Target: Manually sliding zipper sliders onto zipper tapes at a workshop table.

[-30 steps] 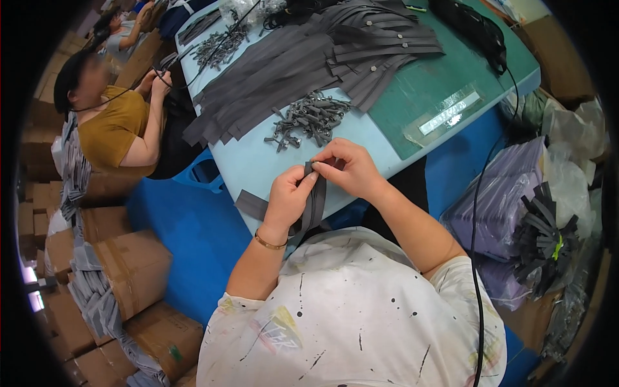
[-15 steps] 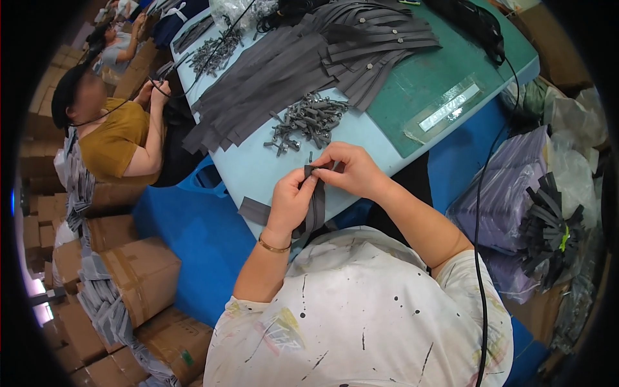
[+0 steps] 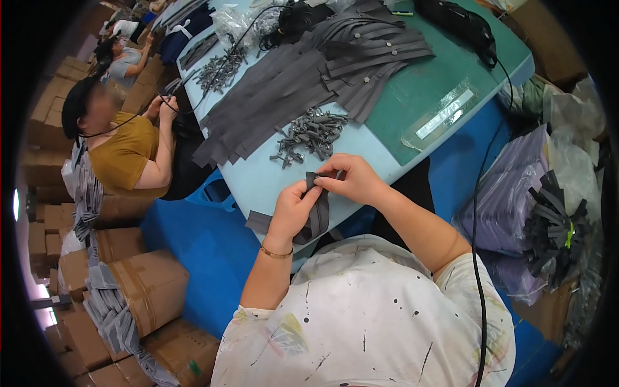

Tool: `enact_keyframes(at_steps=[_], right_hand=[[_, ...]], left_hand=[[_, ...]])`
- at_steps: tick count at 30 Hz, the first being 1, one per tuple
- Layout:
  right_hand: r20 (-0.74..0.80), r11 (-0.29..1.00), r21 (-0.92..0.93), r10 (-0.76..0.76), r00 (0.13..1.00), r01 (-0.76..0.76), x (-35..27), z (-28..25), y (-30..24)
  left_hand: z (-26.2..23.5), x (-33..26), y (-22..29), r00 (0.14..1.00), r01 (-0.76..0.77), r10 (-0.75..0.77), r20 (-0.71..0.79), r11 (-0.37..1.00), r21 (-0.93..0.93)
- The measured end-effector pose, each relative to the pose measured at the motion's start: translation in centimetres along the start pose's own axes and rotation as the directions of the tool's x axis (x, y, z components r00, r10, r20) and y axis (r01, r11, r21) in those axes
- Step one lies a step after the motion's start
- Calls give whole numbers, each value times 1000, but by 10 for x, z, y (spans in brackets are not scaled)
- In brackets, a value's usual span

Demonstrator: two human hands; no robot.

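Pale-blue surface (image 3: 256,187), upper centre | dark grey zipper strip (image 3: 320,216), curving, mid-frame | left hand (image 3: 290,209), right hand (image 3: 351,182) pinching it

Between the hands: a grey zipper strip (image 3: 317,222) bridges left hand (image 3: 291,209) and right hand (image 3: 353,180), closing that gap.
Straight ahead: a heap of small zipper pulls (image 3: 314,135) blocks the way; bare pale-blue counter (image 3: 255,184) lies open on its left.
Farther out: long grey strips (image 3: 264,103) cover the surface.
Green mat (image 3: 390,138): roomy over there, with a flat white strip (image 3: 445,115) and, beyond, a black bag (image 3: 459,29).
Black cable (image 3: 478,284): hangs across the right sleeve (image 3: 454,284), in that elbow's way.
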State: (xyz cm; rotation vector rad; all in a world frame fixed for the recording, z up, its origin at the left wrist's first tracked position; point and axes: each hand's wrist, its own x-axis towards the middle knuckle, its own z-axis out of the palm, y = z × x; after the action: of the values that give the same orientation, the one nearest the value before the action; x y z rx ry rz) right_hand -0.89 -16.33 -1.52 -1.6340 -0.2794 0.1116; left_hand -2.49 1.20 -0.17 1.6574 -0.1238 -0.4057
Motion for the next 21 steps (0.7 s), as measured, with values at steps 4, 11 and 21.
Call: enact_keyframes(at_steps=[4, 11, 21], right_hand=[[-29, 998, 53, 19, 999, -17, 1, -4, 4], [40, 1000, 4, -3, 999, 3, 2, -5, 2], [-24, 907, 370, -206, 978, 200, -11, -3, -1]], left_hand=[[0, 1, 4, 996, 82, -80, 38, 993, -81], [8, -6, -4, 996, -66, 71, -53, 994, 88], [9, 0, 19, 970, -243, 241, 34, 969, 44]])
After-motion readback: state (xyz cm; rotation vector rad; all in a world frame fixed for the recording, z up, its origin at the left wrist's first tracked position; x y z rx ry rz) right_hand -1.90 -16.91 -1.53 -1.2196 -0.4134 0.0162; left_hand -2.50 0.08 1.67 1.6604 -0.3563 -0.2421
